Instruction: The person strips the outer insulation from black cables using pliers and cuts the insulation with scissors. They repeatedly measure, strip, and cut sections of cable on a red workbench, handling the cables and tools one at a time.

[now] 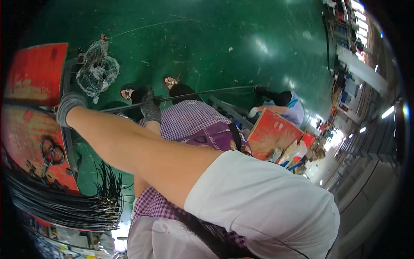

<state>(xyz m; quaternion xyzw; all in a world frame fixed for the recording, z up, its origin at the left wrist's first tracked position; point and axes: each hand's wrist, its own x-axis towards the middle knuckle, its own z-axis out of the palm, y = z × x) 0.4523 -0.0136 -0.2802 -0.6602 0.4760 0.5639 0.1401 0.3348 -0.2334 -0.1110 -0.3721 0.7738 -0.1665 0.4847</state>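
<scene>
A long, thin bundle of dark cables runs sideways in front of me, above the floor. My left hand, in a dark grey knitted glove, is closed around it near my knees. Crossing over my left arm, my bare right forearm stretches to the left. At its end my right hand, gloved in grey, is closed at the edge of the worn red tabletop, where the cable bundle reaches it; the fingertips are partly hidden. Black-handled scissors lie on that tabletop, below my right hand.
A thick stack of black cables with bare-looking ends lies at the lower left. Tangled pale wire hangs beside the red table. At right, a person in light blue bends near another red tabletop holding bags. The floor is green.
</scene>
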